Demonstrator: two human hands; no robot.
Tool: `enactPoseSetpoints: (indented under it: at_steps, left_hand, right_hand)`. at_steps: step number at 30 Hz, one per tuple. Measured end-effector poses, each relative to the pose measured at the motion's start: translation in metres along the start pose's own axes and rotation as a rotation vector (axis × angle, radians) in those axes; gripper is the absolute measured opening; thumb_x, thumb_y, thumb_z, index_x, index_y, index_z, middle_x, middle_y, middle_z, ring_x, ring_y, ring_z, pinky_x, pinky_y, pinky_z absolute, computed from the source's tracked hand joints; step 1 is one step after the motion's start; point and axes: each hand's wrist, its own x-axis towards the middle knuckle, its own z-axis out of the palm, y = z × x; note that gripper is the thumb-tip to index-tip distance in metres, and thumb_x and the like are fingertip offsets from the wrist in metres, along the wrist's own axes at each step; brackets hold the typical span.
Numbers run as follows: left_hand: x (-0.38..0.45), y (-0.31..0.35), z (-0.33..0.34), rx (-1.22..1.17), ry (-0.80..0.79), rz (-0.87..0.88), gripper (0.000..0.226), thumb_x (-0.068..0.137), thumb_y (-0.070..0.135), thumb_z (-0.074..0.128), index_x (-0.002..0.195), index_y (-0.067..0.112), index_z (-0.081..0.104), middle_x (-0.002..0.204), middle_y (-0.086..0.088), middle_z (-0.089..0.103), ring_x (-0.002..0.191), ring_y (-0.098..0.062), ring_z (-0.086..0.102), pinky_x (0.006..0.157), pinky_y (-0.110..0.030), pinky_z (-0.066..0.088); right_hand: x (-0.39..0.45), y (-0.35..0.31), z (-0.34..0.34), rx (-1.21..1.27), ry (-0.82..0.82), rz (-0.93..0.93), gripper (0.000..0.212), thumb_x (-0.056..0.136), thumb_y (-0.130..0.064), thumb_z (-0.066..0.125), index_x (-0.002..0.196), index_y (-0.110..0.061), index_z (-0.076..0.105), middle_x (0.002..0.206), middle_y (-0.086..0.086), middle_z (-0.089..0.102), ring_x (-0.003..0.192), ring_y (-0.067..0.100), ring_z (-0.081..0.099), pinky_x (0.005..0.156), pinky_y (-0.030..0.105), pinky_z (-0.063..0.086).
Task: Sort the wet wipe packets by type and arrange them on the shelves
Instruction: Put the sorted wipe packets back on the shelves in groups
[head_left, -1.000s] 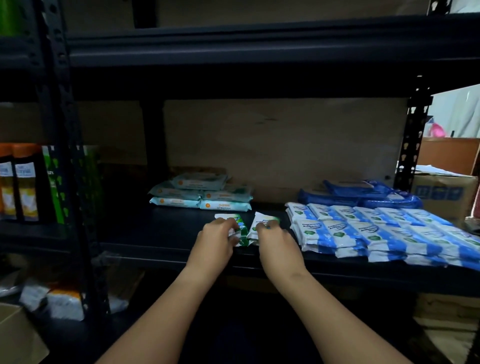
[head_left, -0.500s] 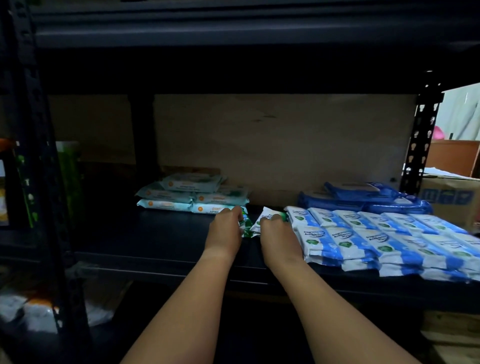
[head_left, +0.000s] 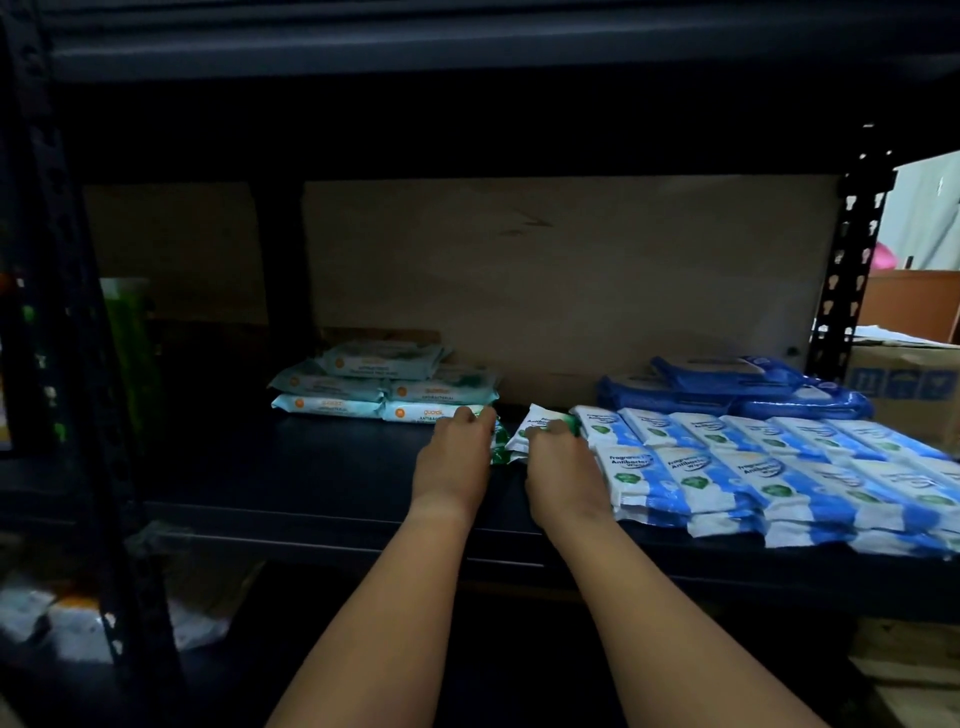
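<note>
Head view: two green-and-white packets (head_left: 527, 434) on the dark shelf (head_left: 311, 478), in the gap between the pale teal stack (head_left: 384, 387) at the back left and the rows of blue-and-white packets (head_left: 753, 467) on the right. Probably light, soft and pliable, with a slick film wrapper likely to slide under a loose touch; best taken across the flat body or by the crimped end seam, not squeezed hard at the middle.

Left hand (head_left: 454, 460) palm down, fingers curled over the left packet, mostly hiding it. Right hand (head_left: 558, 467) palm down too, fingertips (head_left: 553, 428) bent onto the near edge of the right packet, just beside the blue-and-white rows. Both forearms stretched forward over the shelf lip, wrists low, hands close together but apart. Dark blue packs (head_left: 727, 389) behind the rows, untouched.
</note>
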Motion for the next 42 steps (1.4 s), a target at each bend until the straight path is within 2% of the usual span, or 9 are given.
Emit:
enactPoseSetpoints:
  at_steps: [9,15,19,22,26,31,35,38,42]
  left_hand:
    - [-0.003,-0.001,0.001,-0.017,0.025,-0.027,0.038,0.094,0.004,0.059,0.127,0.019,0.050,0.126,-0.006,0.051,0.119,-0.027,0.045,0.069,-0.036,0.048]
    - [-0.045,0.006,-0.017,-0.322,0.249,0.053,0.033,0.091,0.008,0.062,0.123,0.017,0.056,0.120,-0.005,0.051,0.111,-0.026,0.050,0.084,-0.044,0.049]
    - [-0.111,-0.005,-0.024,-0.121,0.433,0.016,0.037,0.086,0.024,0.071,0.121,0.026,0.059,0.115,-0.001,0.052,0.103,-0.022,0.052,0.090,-0.044,0.038]
    - [-0.163,-0.031,-0.023,-0.033,0.429,-0.018,0.034,0.085,0.028,0.072,0.117,0.029,0.060,0.113,0.006,0.054,0.104,-0.019,0.053,0.095,-0.042,0.034]
    - [-0.234,-0.077,-0.010,0.059,0.136,-0.069,0.032,0.090,0.031,0.065,0.119,0.034,0.054,0.110,0.015,0.052,0.109,-0.014,0.049,0.099,-0.040,0.034]
    - [-0.315,-0.125,0.016,0.107,-0.323,-0.285,0.038,0.093,0.028,0.057,0.128,0.036,0.045,0.121,0.012,0.051,0.119,-0.019,0.045,0.096,-0.038,0.036]
    - [-0.377,-0.166,0.055,0.016,-0.662,-0.437,0.045,0.086,0.009,0.057,0.117,0.039,0.046,0.119,-0.001,0.057,0.112,-0.029,0.057,0.090,-0.044,0.049]
    - [-0.413,-0.198,0.085,-0.124,-0.938,-0.489,0.059,0.090,-0.003,0.052,0.140,0.027,0.047,0.137,-0.009,0.052,0.115,-0.028,0.059,0.092,-0.043,0.053]
    - [-0.430,-0.212,0.107,-0.081,-1.026,-0.452,0.073,0.090,-0.008,0.052,0.152,0.025,0.034,0.156,-0.009,0.033,0.139,-0.029,0.038,0.104,-0.037,0.044]
  right_hand:
    - [-0.002,-0.005,0.001,0.010,0.053,-0.013,0.045,0.094,0.004,0.050,0.137,-0.010,0.051,0.132,0.017,0.048,0.107,0.036,0.063,0.083,0.044,0.053]
    - [-0.037,-0.017,-0.011,-0.111,0.121,-0.018,0.041,0.099,-0.004,0.041,0.140,-0.004,0.041,0.142,0.022,0.042,0.096,0.034,0.070,0.067,0.038,0.050]
    - [-0.082,-0.028,-0.006,-0.141,0.281,-0.086,0.031,0.087,-0.012,0.059,0.117,-0.008,0.060,0.114,0.016,0.060,0.085,0.033,0.066,0.059,0.039,0.053]
    - [-0.113,-0.035,0.002,-0.139,0.403,-0.191,0.033,0.074,-0.017,0.067,0.106,-0.009,0.063,0.104,0.016,0.062,0.097,0.039,0.057,0.078,0.047,0.049]
    - [-0.167,-0.050,0.036,0.014,0.365,-0.232,0.042,0.081,-0.026,0.070,0.120,-0.015,0.061,0.123,0.011,0.057,0.122,0.036,0.047,0.103,0.048,0.042]
    - [-0.228,-0.069,0.117,0.183,-0.101,-0.171,0.052,0.094,-0.035,0.060,0.142,-0.022,0.044,0.133,0.003,0.050,0.124,0.027,0.044,0.103,0.040,0.041]
    - [-0.265,-0.073,0.194,0.260,-0.458,-0.105,0.057,0.098,-0.035,0.058,0.148,-0.023,0.034,0.139,0.003,0.048,0.127,0.029,0.043,0.103,0.042,0.043]
    - [-0.293,-0.080,0.262,0.270,-0.718,-0.063,0.060,0.094,-0.036,0.064,0.146,-0.019,0.039,0.138,0.009,0.052,0.126,0.032,0.048,0.101,0.038,0.046]
    - [-0.324,-0.090,0.323,0.342,-0.968,0.074,0.076,0.084,-0.041,0.074,0.146,-0.015,0.039,0.130,0.016,0.057,0.121,0.035,0.056,0.093,0.036,0.051]
